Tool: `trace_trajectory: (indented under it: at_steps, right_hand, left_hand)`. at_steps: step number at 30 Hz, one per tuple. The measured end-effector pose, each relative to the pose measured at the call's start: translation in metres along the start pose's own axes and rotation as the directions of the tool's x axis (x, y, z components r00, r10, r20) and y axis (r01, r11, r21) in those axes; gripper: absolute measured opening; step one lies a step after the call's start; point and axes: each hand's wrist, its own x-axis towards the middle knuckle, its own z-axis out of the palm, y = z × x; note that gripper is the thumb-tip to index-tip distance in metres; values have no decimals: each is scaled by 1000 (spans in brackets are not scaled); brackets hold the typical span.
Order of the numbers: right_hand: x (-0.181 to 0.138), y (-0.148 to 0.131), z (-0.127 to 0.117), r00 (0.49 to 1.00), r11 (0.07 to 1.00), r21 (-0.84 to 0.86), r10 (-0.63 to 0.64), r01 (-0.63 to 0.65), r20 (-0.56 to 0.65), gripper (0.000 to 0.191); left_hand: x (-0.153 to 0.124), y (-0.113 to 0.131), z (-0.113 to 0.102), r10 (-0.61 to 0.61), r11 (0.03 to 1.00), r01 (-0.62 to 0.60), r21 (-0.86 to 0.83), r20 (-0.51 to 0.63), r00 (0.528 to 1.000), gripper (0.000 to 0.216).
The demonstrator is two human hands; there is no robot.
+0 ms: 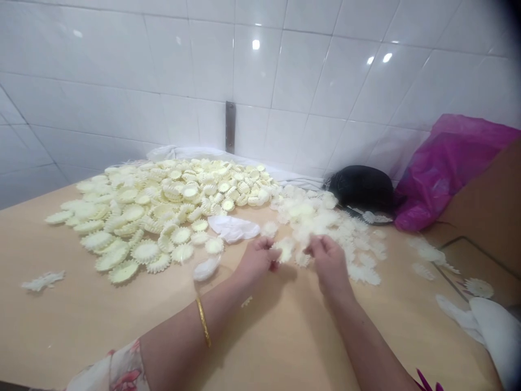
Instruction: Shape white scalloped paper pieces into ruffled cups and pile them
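Observation:
My left hand [260, 254], a gold bangle on its wrist, pinches the edge of a thin, pale, flower-shaped piece [285, 248]. Facing it, my right hand [329, 260] has its fingers closed in a pinch; what lies in them, if anything, is too blurred to make out. Just beyond the right hand spreads a loose heap of thin whitish flower-shaped pieces [340, 233]. To the left is a large pile of cream-yellow discs with toothed rims [163, 201]. A crumpled white scrap [234, 229] and a smaller white wad [207, 268] lie near my left hand.
A tiled wall [195, 65] stands behind the wooden table [260, 353]. At the back right are a black rounded object [361, 187] and a magenta plastic bag [451, 163]. Loose pieces [479, 288] and white material [494, 331] lie along the right side.

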Motion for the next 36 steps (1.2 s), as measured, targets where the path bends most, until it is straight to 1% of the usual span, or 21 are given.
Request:
trace_trajectory:
  at_steps: [2, 4, 6, 7, 8, 10, 13, 14, 16, 18, 20, 24, 27, 31, 34, 36]
  right_hand:
    - [7, 5, -7, 992, 998, -55, -7, 0, -128, 28]
    - [13, 10, -13, 972, 981, -186, -88, 47, -220, 21]
    - [16, 13, -16, 946, 942, -312, -208, 125, -250, 30]
    - [15, 13, -16, 933, 924, -345, -261, 167, -249, 33]
    - [14, 12, -15, 925, 913, -352, -299, 206, -234, 32]
    - [7, 5, -11, 930, 913, -303, -331, 272, -163, 24]
    - [-6, -8, -3, 948, 936, -155, -319, 317, 17, 19]
    - [-10, -12, -1, 943, 935, -123, -324, 331, 77, 18]
    - [-16, -17, 3, 918, 923, -91, -356, 375, 174, 18]
    - [-19, -18, 6, 893, 908, -76, -386, 412, 233, 18]
    - [-20, -16, 7, 888, 911, -65, -377, 407, 263, 18]
    - [-20, -16, 8, 890, 945, -22, -298, 326, 345, 18]
    - [-21, -18, 9, 881, 955, -2, -272, 296, 386, 15]
    - [-21, -18, 10, 889, 962, -24, -243, 273, 388, 11]
    - [-19, -14, 11, 911, 980, -29, -174, 199, 375, 14]
    - [-17, -11, 11, 921, 991, -6, -125, 137, 369, 16]
  left_hand:
    - [-1, 3, 0, -27, 999, 26, -22, -54, 998, 12]
    - [-2, 5, 1, -56, 997, 52, -63, -65, 996, 13]
    - [-1, 4, 1, -77, 991, 72, -114, -42, 996, 13]
    - [-1, 3, 1, -80, 988, 75, -138, -29, 996, 14]
    - [0, 1, 1, -80, 985, 76, -156, -22, 997, 16]
    - [2, -2, 0, -77, 983, 73, -167, -19, 997, 19]
    - [4, -6, -1, -65, 990, 62, -128, -15, 998, 19]
    - [4, -6, -2, -55, 992, 54, -110, -6, 998, 19]
    - [4, -6, -2, -30, 996, 31, -86, 9, 1000, 21]
    - [3, -6, -2, -9, 997, 10, -78, 5, 1000, 24]
    - [2, -5, -2, -1, 997, 0, -78, -12, 1000, 29]
    - [2, -6, -3, 20, 997, -23, -77, -45, 999, 34]
    - [2, -6, -3, 20, 998, -23, -53, -62, 998, 35]
    - [0, -4, -3, 29, 999, -30, -29, -45, 999, 37]
    - [-1, -2, -1, -1, 999, 1, -51, -3, 1000, 38]
    - [-1, -1, -1, -27, 995, 32, -96, 51, 998, 33]
